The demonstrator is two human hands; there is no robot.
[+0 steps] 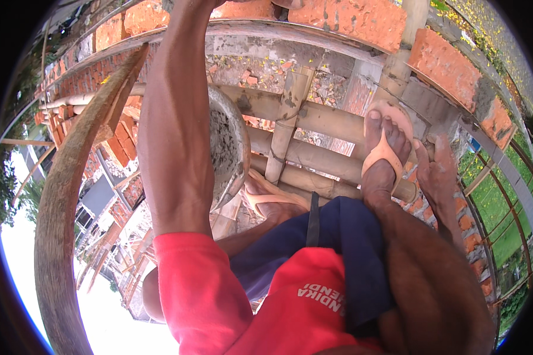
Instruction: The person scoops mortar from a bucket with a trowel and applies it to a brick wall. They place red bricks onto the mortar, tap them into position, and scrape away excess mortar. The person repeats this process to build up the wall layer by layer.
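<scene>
A rough red brick wall (361, 21) curves across the top of the view, its bricks chipped and pitted, with a grey mortar bed smeared along the course below them. Under it runs a bamboo scaffold (314, 157), thick pale poles lashed crosswise, dusty and speckled with dried cement. A weathered, curved wooden pole (59, 225) sweeps down the left side, grey and grainy. Between the pole and the bamboo sits a round metal pan (228, 148), its inside crusted with grey mortar, resting on the poles just beside the person's raised left forearm. The person crouches in a red shirt and dark blue shorts, feet in worn pinkish rubber sandals (385, 151) planted on the bamboo. The left hand (281, 3) reaches up to the top bricks and is cut off by the frame edge, so I cannot tell how it is held. The right hand (438, 171) lies low beside the right foot, fingers loosely extended and flat against the brick edge, gripping nothing.
</scene>
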